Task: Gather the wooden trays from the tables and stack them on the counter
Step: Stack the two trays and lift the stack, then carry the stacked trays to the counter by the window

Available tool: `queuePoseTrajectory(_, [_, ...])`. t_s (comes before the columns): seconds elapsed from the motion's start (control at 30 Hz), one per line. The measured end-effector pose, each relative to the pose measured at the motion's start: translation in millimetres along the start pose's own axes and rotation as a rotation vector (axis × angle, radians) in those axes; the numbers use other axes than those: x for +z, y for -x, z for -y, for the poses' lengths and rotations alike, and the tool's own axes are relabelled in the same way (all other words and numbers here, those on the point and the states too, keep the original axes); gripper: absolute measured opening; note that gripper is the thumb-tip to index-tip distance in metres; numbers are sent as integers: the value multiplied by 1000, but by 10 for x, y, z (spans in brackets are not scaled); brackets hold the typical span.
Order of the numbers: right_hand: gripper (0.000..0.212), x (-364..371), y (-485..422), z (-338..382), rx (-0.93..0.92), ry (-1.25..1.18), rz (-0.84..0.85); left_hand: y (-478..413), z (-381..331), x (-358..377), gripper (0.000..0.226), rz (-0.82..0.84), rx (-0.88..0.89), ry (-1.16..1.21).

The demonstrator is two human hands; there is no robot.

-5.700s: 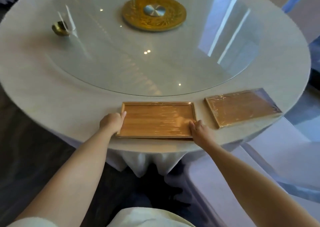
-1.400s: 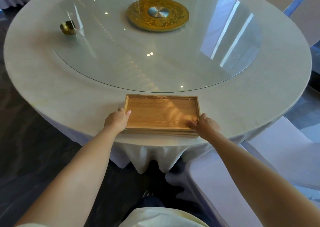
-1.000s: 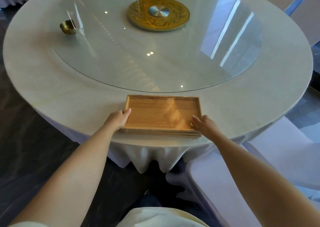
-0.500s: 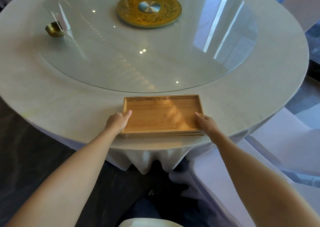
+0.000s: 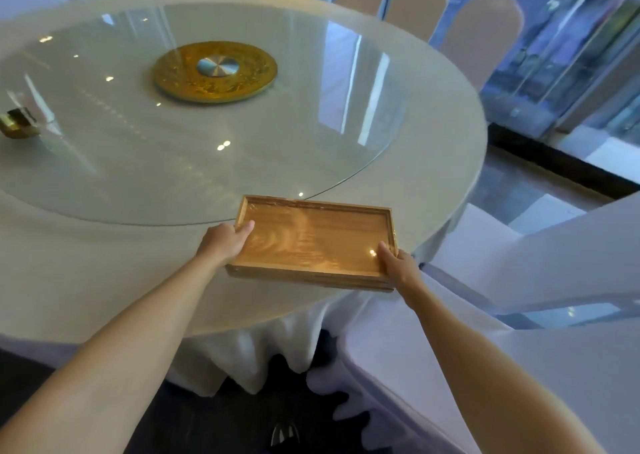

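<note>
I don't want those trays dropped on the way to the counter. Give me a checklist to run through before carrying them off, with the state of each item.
1. Left hand grips the short left end of the stacked trays: ok.
2. Right hand grips the near right corner: ok.
3. Trays sit flush on each other, edges lined up: ok along the near edge; far side cannot tell.
4. Stack level: not ok, it tilts slightly down toward the right.
5. Stack off the table: cannot tell.
6. Path past the covered chair on the right: cannot tell; it stands close to the right hand.
</note>
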State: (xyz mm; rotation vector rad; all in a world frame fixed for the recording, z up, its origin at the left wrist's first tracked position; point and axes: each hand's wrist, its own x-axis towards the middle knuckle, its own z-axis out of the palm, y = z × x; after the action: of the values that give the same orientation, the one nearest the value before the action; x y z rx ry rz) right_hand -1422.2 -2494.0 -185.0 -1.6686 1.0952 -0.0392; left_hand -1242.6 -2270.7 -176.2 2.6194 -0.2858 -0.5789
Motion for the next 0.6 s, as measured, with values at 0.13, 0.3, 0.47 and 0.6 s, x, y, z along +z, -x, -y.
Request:
queuePoseTrajectory(0.13, [45, -666, 249, -97, 20, -55, -129, 190, -657, 129, 58, 40, 116, 5])
queuePoseTrajectory(0.3, [50, -1728, 724, -447, 17, -83, -350, 723, -1629, 502, 61, 89, 268, 38])
queuePoseTrajectory(0.47, [44, -2824, 1379, -1019, 36, -129, -530, 1570, -2591, 1002, 65, 161, 412, 52])
queuePoseTrajectory(0.6, [46, -3644, 2010, -1596, 45, -177, -678, 2350, -3294, 1481, 65, 239, 548, 61])
